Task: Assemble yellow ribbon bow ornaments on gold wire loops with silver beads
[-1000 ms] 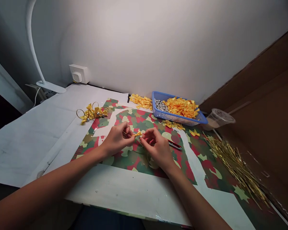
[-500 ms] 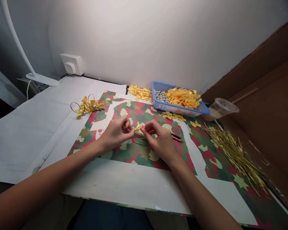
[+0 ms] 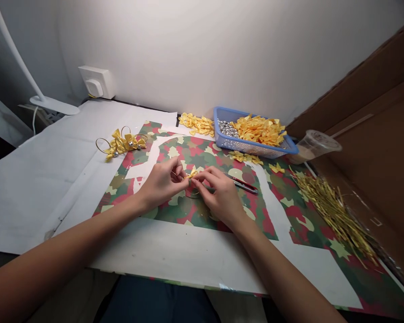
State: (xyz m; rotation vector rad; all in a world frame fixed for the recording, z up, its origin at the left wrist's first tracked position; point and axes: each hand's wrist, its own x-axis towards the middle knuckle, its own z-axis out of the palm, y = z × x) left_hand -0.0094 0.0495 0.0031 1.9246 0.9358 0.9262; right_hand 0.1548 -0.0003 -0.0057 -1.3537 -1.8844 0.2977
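Between my fingertips is a small yellow ribbon bow [image 3: 192,172], partly hidden by them. Thumb and fingers of my left hand [image 3: 163,183] pinch at the bow's left side. My right hand [image 3: 220,193] is closed too, its thumb and forefinger pinched at the bow's lower right. A thin gold wire [image 3: 194,194] curves in a loop just beneath the fingertips; which fingers grip it I cannot tell. Beside my right hand, a red and grey cutter [image 3: 245,185] lies on the patterned paper [image 3: 185,211].
Gold bows with bells and wire loops [image 3: 123,143] lie at left. A blue basket [image 3: 256,150] holds silver bells and yellow bows. Loose bows [image 3: 197,124] lie beside it. Gold wires [image 3: 336,215], a plastic cup [image 3: 314,146] and cardboard [image 3: 373,112] are at right.
My right fingertips have moved left, closer to my left ones, and the bow is tipped more upright. More of the cutter shows. The whole view has shifted slightly.
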